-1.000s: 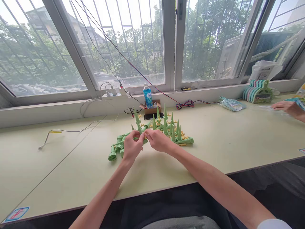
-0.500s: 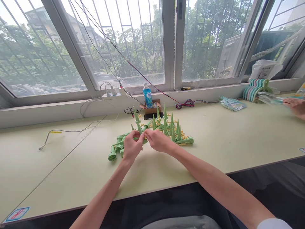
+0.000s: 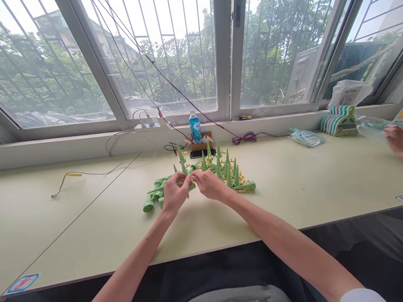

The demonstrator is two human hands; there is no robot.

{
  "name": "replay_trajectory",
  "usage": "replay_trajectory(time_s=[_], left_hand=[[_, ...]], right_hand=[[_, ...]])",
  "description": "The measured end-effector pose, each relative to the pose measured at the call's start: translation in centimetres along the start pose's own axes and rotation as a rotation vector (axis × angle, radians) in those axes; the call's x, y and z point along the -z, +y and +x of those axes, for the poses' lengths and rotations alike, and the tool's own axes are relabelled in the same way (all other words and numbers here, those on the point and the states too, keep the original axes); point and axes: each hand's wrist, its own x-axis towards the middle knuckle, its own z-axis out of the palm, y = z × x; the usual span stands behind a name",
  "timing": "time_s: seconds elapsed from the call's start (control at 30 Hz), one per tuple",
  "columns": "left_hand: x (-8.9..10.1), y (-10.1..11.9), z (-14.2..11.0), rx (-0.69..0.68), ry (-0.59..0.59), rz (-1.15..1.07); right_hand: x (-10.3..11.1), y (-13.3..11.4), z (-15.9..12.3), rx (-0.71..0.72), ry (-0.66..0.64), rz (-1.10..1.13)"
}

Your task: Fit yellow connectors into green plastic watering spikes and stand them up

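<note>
My left hand (image 3: 175,192) and my right hand (image 3: 209,184) meet fingertip to fingertip over the pile at the table's middle. The left fingers are closed on a green plastic watering spike (image 3: 184,168), partly hidden by them. Thumb and forefinger of my right hand pinch a small yellow plastic piece against it; the fingers hide most of it. Several green spikes (image 3: 236,176) stand upright behind and right of my hands, among loose yellow pieces (image 3: 242,178). More spikes lie on their sides at the left, one with its ribbed cap (image 3: 148,205) facing me.
Behind the pile are a dark phone (image 3: 198,154), a small carton and a blue-liquid bottle (image 3: 195,129). Cables (image 3: 245,136) run along the sill. At right lie a plastic packet (image 3: 307,137), a row of coloured hangers (image 3: 338,120) and another person's hand (image 3: 393,138) holding clear plastic.
My hands stay almost still, fingertips together. At the far right, the other person's hand has shifted slightly right, drawing the clear plastic away from the hangers.
</note>
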Motion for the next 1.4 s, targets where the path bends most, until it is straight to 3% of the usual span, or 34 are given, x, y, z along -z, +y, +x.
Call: replay_trajectory(time_s=[0.7,1.4], left_hand=[[-0.07,-0.11,-0.02,-0.045,-0.020,-0.024],[-0.17,0.13,-0.23,-0.089,-0.032,0.097]], right_hand=[[-0.01,0.03,0.16,-0.049,0.015,-0.077],[0.41,-0.76,-0.25,-0.107,-0.072,-0.191]])
